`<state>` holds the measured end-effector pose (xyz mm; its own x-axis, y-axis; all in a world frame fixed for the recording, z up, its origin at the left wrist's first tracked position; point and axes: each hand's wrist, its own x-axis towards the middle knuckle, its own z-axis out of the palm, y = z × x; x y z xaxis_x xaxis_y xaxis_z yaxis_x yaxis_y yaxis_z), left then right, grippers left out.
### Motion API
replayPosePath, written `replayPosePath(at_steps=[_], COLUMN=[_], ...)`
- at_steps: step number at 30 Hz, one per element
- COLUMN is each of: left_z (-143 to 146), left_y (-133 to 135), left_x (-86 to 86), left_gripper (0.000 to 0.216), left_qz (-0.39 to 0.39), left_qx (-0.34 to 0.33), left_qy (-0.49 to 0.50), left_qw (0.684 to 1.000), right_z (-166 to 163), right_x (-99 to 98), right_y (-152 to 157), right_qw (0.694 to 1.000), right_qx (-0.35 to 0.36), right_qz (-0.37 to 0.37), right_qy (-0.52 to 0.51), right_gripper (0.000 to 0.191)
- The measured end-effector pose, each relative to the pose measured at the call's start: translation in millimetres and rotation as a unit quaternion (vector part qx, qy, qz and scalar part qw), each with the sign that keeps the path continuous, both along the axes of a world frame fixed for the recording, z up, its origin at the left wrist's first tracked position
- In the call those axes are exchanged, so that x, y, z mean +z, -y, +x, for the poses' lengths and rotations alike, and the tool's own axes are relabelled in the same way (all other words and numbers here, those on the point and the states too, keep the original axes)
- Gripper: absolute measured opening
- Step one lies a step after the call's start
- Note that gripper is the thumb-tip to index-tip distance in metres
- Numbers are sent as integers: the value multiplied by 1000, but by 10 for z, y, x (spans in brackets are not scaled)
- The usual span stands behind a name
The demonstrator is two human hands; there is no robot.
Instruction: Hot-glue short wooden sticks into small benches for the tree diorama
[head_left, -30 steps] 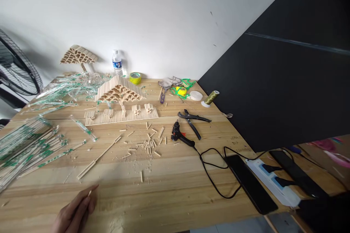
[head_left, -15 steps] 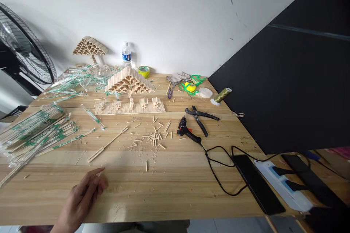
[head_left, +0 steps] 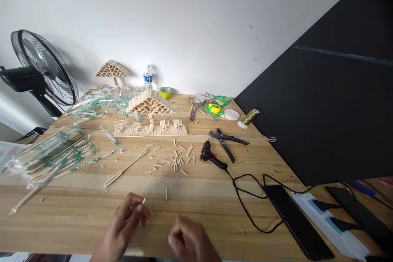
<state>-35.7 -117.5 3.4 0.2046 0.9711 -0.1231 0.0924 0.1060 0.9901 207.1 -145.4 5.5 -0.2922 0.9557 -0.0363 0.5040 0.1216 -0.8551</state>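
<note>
A long pale wooden worktop (head_left: 215, 213) fills the view, with a big black panel (head_left: 322, 110) standing along its right edge and a black pedestal fan (head_left: 43, 67) beyond its far left corner. On the left part of the worktop lies a loose heap of bamboo chopsticks in clear, green-printed wrappers (head_left: 52, 155). Towards the back stands a little roofed pavilion model built from cut sticks (head_left: 150, 116) on a flat stick base. At the near right a black phone (head_left: 297, 221) lies just beside a white power strip (head_left: 325, 221). In the middle are black-handled pliers (head_left: 227, 141) and, just in front of them, a black glue gun (head_left: 210, 156) with its cord trailing right. Left of the gun is a scatter of short cut stick pieces (head_left: 176, 159). At the near edge, the left hand (head_left: 127, 223) pinches a short pale stick piece (head_left: 143, 201) between thumb and fingertips, just above the wood. The right hand (head_left: 192, 241) is close beside it, blurred, fingers curled; I cannot tell whether it grips anything.
</note>
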Motion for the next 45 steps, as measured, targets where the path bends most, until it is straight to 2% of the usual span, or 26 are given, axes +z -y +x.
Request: replayPosePath(at_steps=[2, 5, 8, 13, 16, 20, 23, 30, 39, 45], left_z=[138, 283, 364, 438, 445, 419, 398, 377, 346, 343], left_y=[-115, -282, -371, -371, -360, -359, -373, -447, -466, -480], left_x=[28, 34, -17, -135, -149, -146, -179, -270, -158, -135], left_gripper=[34, 36, 38, 36, 37, 36, 36, 35, 33, 32], left_qz=[-27, -52, -64, -78, -86, -97, -92, -93, -93, -90], left_qx=[-12, -19, -22, -32, -38, -37, -36, -1, -20, -36], left_qy=[58, 109, 133, 148, 148, 162, 176, 182, 204, 208], left_qw=[998, 993, 989, 985, 984, 981, 979, 979, 974, 973], right_z=[-140, -320, -410, -420, -409, -379, -333, -293, -330, -330], right_x=[-23, -64, -151, -380, -431, -376, -334, -318, -303, -269], right_y=[-283, -622, -752, -693, -662, -679, -702, -674, -652, -647], right_qw=[996, 982, 977, 969, 967, 967, 966, 969, 967, 968], right_qx=[-27, -25, -8, -31, -38, -27, -48, -46, -45, -38], right_qz=[58, 126, 143, 150, 163, 153, 136, 101, 59, 76], right_qy=[-66, -140, -159, -196, -192, -204, -213, -219, -246, -237], right_gripper=[8, 39, 49, 43, 45, 39, 32, 31, 28, 28])
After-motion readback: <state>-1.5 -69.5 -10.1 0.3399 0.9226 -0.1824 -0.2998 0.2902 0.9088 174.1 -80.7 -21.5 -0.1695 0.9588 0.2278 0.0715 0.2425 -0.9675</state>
